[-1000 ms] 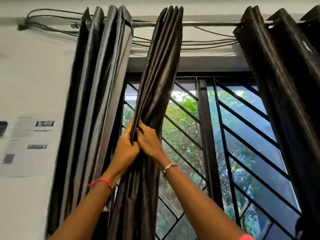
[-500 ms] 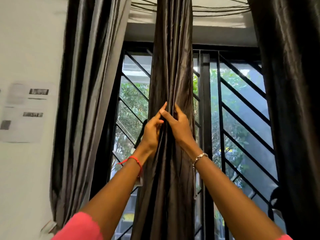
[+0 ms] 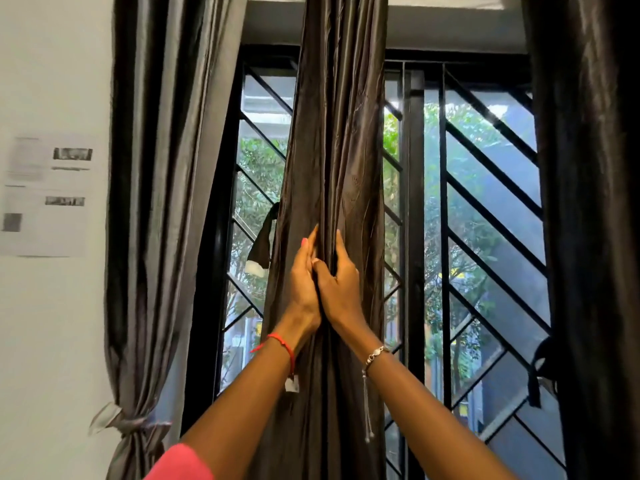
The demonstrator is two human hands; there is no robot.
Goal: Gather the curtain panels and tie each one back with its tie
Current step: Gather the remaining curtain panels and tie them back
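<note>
We look up at a barred window (image 3: 491, 209) hung with dark satin curtains. At the centre, the middle curtain panel (image 3: 341, 133) hangs gathered into a narrow column of folds. Both hands meet on it, side by side and touching. The left hand (image 3: 303, 289) grips the folds from the 9 o'clock side, one pink-nailed digit pointing up along the fabric. The right hand (image 3: 343, 289) grips from the 3 o'clock side, its fingers tucked into a crease. So both hands pinch the gathered cloth between them.

A red thread bracelet (image 3: 282, 342) circles the left wrist, a silver bracelet (image 3: 374, 355) the right, and a pink sleeve (image 3: 180, 462) shows at 7 o'clock.

Just beside the held panel, towards 9 o'clock, a loose dark tie (image 3: 263, 240) with a white end dangles against the glass. At 8 o'clock the left curtain panel (image 3: 156, 202) is already cinched by its tie (image 3: 133, 426). At 3 o'clock the right curtain panel (image 3: 595, 237) hangs loose, a dark strap (image 3: 536, 372) at its inner edge. Blurred papers (image 3: 45, 195) are stuck on the wall at 9 o'clock.
</note>
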